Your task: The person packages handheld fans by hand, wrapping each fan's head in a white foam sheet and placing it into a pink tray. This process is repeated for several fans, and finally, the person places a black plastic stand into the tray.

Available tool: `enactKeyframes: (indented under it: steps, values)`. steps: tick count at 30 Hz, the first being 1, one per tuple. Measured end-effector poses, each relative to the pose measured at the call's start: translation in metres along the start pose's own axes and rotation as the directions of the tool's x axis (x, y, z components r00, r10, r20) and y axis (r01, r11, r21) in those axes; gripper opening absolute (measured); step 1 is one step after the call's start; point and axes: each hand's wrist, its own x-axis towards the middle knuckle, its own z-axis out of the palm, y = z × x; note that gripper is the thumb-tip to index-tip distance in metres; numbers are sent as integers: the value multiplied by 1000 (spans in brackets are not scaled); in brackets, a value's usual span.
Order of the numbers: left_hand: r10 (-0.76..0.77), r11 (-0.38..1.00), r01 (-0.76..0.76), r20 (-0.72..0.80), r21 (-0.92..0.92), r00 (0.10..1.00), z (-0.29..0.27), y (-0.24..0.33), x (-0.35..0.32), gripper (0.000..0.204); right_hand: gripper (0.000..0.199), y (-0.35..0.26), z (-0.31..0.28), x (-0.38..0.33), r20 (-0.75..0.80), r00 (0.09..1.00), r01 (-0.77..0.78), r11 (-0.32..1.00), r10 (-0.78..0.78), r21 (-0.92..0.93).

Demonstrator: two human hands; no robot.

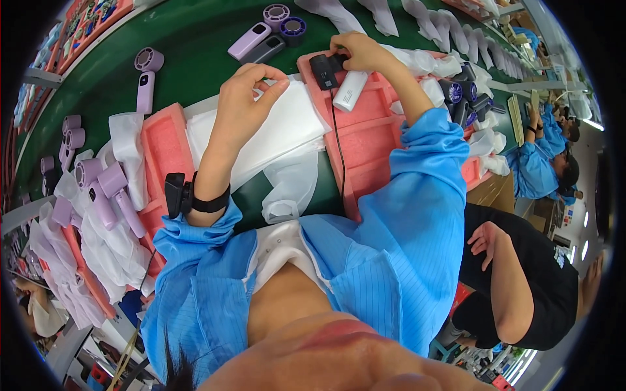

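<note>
My left hand [251, 98] is over a stack of white plastic bags [228, 146], its thumb and index fingertips together; whether a bag edge is between them, I cannot make out. A black strap with a small black box [179, 194] sits on my left wrist. My right hand [360, 53] has its fingers closed at the side of a black box-shaped device [323, 72] with a cable. The device lies over the edge of a pink foam tray [368, 140]. A white oblong device [350, 91] rests in the tray just below that hand.
Handheld fans, purple [145, 91] and dark [264, 49], lie on the green table [195, 45]. More purple fans [104, 189] rest on white bags at the left. Dark fans [460, 98] crowd the right side. A person in black [521, 274] stands close at my right.
</note>
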Motion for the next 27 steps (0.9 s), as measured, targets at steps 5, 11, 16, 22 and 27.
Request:
enactKeyframes:
  steps: [5, 11, 16, 22, 27]
  values:
    - [-28, 999, 27, -20, -24, 999, -4, 2, 0, 14, 44, -4, 0, -6, -4, 988, 151, 970, -153, 190]
    - [115, 992, -110, -93, 64, 989, 3, 6, -1, 17, 38, -43, -10, -18, -349, 899, 265, 963, -265, -48]
    - [353, 927, -311, -207, 210, 912, 13, 17, 1, 19, 35, -112, -51, -31, -190, 950, 289, 930, -248, 229]
    - [64, 988, -71, -59, -136, 996, -5, 25, -4, 18, 36, -128, -55, -34, -199, 938, 337, 606, -285, 720]
    - [197, 912, -179, 10, -370, 980, -6, 24, -4, 17, 36, -118, -38, -35, -402, 804, 550, 291, -438, 783]
